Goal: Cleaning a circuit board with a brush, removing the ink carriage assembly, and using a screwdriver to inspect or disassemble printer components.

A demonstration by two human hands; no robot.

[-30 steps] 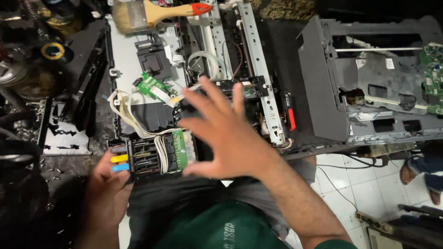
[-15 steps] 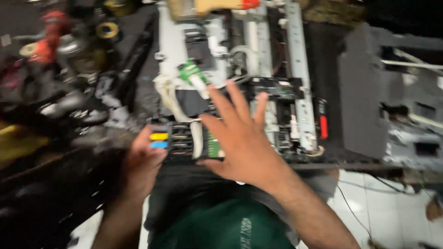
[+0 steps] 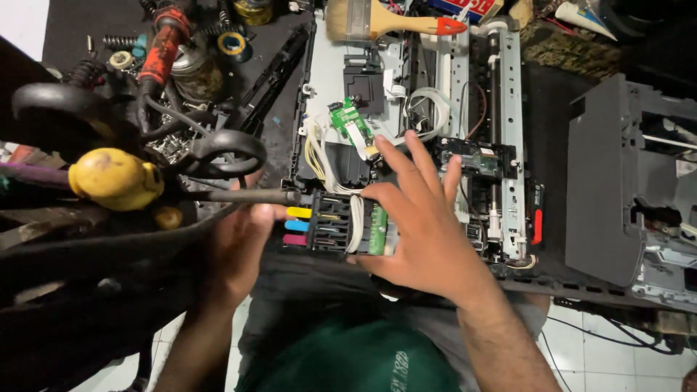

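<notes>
Ink-cartridge carriage (image 3: 337, 229) lies crosswise between both hands: left hand (image 3: 243, 243) grips its coloured-tab end, right hand (image 3: 421, 218), fingers splayed, presses its circuit-board end.

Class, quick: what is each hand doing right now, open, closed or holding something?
Left hand: grip closed around the end of the black ink cartridge carriage with coloured tabs.
Right hand: open, fingers spread, palm resting on the carriage's other end.

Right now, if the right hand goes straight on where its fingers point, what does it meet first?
Probably the small green circuit board with its white ribbon cable, just past the right hand; depth is unclear.
</notes>
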